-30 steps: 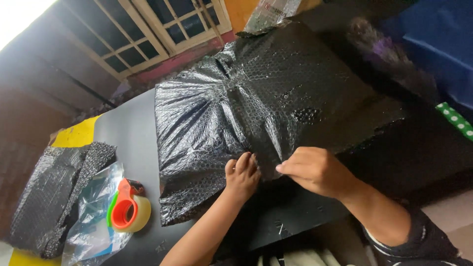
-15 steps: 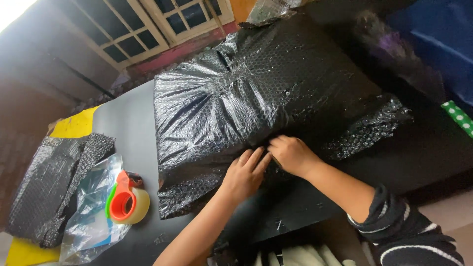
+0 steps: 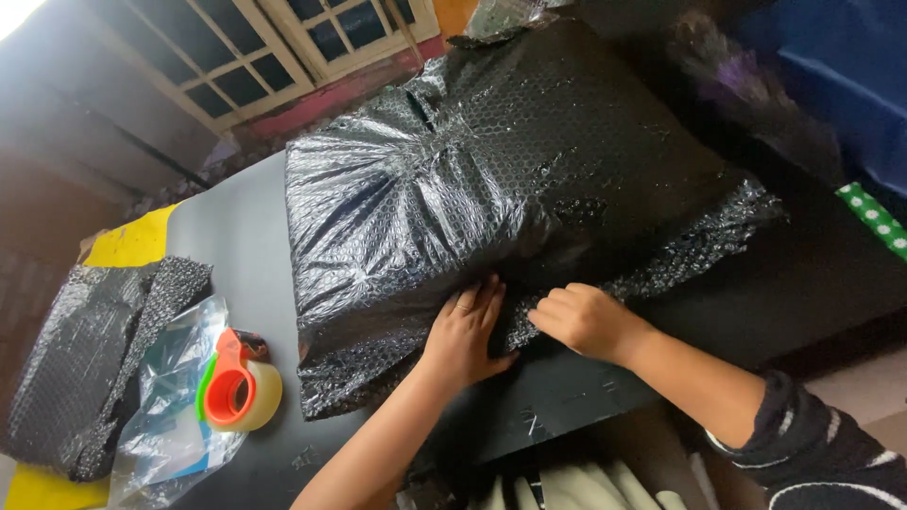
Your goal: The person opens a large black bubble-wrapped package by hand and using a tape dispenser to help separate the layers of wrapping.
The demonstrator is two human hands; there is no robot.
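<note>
Head view: both hands have drawn together at the near edge of the black bubble-wrap bundle (image 3: 510, 189) mid-worktop; left hand (image 3: 465, 332) flat, fingers spread, right hand (image 3: 584, 319) now curled, tucking the wrap's flap under.

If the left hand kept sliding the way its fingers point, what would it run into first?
The left hand already lies flat on the black bubble-wrapped bundle, fingers pointing up across it. Going on, it would probably just ride further up that bundle's bulging wrap; nothing else shows in that line.
</note>
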